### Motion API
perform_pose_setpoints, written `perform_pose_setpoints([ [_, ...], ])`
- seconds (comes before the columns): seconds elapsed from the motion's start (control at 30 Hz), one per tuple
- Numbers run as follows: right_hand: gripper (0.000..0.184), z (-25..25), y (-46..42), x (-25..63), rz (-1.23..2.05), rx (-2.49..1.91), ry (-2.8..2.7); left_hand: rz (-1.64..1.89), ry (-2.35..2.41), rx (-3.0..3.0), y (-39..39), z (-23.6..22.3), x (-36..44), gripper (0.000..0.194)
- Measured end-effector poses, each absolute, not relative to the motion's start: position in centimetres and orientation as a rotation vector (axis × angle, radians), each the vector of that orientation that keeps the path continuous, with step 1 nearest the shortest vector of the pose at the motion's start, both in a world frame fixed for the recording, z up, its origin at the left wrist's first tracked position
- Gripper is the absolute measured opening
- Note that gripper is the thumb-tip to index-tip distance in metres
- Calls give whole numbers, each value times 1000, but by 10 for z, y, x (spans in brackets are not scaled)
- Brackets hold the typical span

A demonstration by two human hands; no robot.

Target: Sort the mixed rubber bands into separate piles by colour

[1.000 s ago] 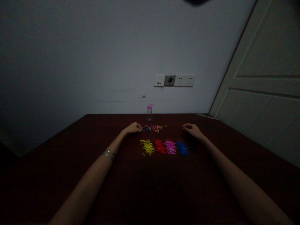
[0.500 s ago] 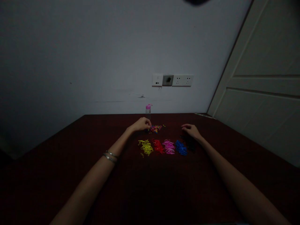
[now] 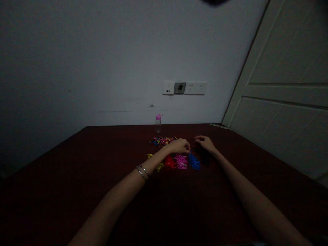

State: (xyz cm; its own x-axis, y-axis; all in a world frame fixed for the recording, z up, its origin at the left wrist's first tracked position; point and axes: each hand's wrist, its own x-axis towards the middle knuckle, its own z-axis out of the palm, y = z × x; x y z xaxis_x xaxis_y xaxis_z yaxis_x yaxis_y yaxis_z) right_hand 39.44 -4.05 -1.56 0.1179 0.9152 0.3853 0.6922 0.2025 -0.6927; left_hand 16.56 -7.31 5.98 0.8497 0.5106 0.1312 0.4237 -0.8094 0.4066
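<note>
The left hand (image 3: 180, 146), fingers pinched apparently on a blue band (image 3: 190, 151), is crossing from the mixed rubber-band pile (image 3: 161, 141) to the blue pile (image 3: 194, 162).

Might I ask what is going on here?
A person's left hand is at the far end of a pile of small blue band-like pieces; whether it holds one is unclear. The right hand is near a dark pile. A partly covered yellow pile, a red pile and a pink pile share that row. Farther back, a heap of mixed-colour pieces lies before an upright clear bottle with a pink cap.
</note>
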Motion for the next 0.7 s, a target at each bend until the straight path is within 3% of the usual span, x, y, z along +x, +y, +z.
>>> perform_pose_setpoints([
  [0.27,27,-18,-38,397,348,-1546,-1631,568,683,2561,-49,55,130,25],
  [0.43,26,-18,-37,398,363,-1553,-1633,841,1054,2319,-12,44,68,42],
  [0.7,27,-17,-39,396,329,-1585,-1646,1241,1479,1739,33,8,-22,45],
])
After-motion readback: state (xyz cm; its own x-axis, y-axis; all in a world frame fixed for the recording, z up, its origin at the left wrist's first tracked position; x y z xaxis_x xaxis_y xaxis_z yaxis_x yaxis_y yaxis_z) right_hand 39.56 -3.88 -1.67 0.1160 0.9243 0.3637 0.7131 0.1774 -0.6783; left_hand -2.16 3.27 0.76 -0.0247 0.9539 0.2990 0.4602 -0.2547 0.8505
